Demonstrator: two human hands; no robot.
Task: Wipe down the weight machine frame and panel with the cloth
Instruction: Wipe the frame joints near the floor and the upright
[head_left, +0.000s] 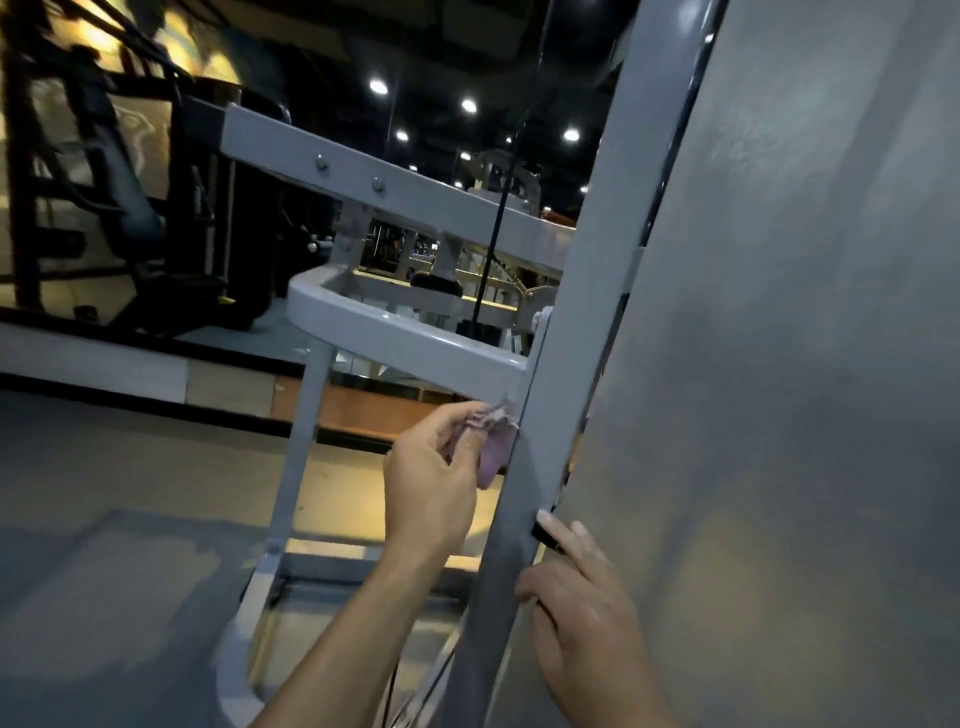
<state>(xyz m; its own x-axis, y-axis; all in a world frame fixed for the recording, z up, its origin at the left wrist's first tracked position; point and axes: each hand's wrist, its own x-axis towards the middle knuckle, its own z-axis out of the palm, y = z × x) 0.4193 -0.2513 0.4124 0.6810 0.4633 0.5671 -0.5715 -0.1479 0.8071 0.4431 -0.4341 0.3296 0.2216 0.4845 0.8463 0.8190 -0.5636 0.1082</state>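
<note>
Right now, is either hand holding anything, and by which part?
The left hand grips the bunched pink cloth by its upper folds, against the grey upright frame post. The right hand holds nothing; its fingers rest on the post's edge.

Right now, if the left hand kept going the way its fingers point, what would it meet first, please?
The left hand, gripping the cloth, points up and right at the upright post. The cloth looks already against the post's edge, just under the curved bar, so it would likely press onto the post first; depth is unclear.

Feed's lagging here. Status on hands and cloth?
Left hand grips pink cloth against grey upright post. Right hand braces post beside panel, fingers straight. Nothing blocking.
</note>
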